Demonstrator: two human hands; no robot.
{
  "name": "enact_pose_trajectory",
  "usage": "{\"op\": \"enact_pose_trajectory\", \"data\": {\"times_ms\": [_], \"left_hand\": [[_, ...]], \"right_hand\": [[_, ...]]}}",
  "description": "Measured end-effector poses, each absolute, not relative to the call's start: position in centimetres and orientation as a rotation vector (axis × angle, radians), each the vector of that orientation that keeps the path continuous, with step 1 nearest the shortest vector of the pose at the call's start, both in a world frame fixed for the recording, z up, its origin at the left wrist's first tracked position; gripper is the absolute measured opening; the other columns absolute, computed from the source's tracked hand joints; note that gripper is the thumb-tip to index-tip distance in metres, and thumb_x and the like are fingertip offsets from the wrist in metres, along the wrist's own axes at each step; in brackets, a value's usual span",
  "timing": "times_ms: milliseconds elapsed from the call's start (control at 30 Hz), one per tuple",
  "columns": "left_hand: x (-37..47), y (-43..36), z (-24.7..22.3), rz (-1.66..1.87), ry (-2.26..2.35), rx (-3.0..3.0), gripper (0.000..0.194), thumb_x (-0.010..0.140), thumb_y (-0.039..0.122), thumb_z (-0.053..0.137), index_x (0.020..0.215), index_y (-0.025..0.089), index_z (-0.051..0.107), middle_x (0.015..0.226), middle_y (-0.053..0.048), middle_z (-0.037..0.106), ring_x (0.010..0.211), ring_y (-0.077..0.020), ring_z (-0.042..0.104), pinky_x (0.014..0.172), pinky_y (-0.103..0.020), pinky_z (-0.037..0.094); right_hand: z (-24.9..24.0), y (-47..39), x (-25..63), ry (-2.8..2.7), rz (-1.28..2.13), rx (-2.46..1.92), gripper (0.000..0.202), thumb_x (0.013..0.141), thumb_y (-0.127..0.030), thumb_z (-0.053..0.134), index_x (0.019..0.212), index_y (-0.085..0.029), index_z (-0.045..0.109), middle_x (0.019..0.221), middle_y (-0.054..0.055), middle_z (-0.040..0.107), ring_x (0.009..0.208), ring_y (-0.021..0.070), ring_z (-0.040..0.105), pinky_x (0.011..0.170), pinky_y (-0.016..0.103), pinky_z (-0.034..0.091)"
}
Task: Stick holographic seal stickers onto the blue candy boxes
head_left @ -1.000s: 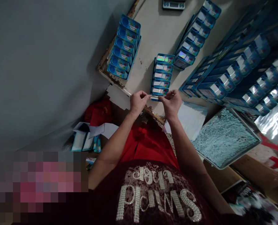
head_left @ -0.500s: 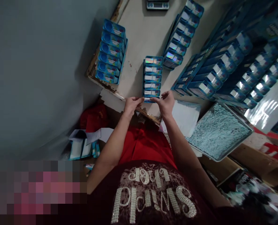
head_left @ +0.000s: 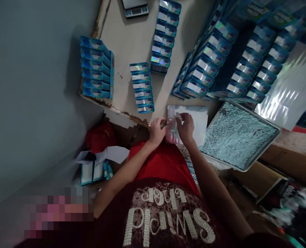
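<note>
My left hand (head_left: 156, 132) is closed at the table's front edge, with a small dark object (head_left: 163, 124) at its fingertips whose kind I cannot make out. To its right, my right hand (head_left: 186, 129) is over a stack of pale sheets (head_left: 200, 119) topped with a shiny clear strip (head_left: 170, 129). Its thumb and fingers pinch a small pale sticker (head_left: 178, 115). A short row of blue cartons (head_left: 144, 93), with shiny white stickers across their ends, stands beyond my left hand, touched by neither hand.
More blue cartons stand in rows at the left (head_left: 96, 74), at the back (head_left: 163, 41) and on the right (head_left: 207, 69). A scale (head_left: 136, 12) is at the far edge. A metal tray (head_left: 245, 168) of pale blue pellets lies at the right.
Both hands have left the nearest carton of the short row and moved right to the pale sheets. The view has shifted to the right. That nearest carton's white sticker now shows uncovered.
</note>
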State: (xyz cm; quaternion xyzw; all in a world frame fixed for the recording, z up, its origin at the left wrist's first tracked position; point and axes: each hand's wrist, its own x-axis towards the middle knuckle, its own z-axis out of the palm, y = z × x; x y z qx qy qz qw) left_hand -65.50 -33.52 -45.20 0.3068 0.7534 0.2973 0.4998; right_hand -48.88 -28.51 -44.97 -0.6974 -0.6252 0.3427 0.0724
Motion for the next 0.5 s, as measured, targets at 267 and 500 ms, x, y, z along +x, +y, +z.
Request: {"op": "enact_pose_trajectory", "data": {"times_ms": [267, 500], "left_hand": [[-63.3, -24.7, -49.3, 0.267, 1.819, 1.239, 0.029, 0.082, 0.017, 0.084, 0.109, 0.015, 0.074, 0.119, -0.016, 0.073, 0.116, -0.0326, 0.065, 0.099, -0.040, 0.050], [-64.1, -25.8, -49.7, 0.558, 1.704, 0.946, 0.008, 0.089, 0.019, 0.070, 0.094, 0.016, 0.076, 0.093, -0.007, 0.079, 0.087, -0.0203, 0.070, 0.081, -0.029, 0.051]], "right_hand": [[-47.6, -31.4, -41.1, -2.068, 0.899, -2.296, 0.046, 0.085, -0.030, 0.074, 0.127, -0.017, 0.060, 0.124, 0.017, 0.064, 0.107, 0.0316, 0.062, 0.095, 0.050, 0.056], [-45.2, -26.6, -43.4, -2.327, 0.868, -1.904, 0.041, 0.104, -0.027, 0.050, 0.142, -0.021, 0.064, 0.134, 0.016, 0.067, 0.124, 0.0330, 0.059, 0.108, 0.052, 0.053]]}}
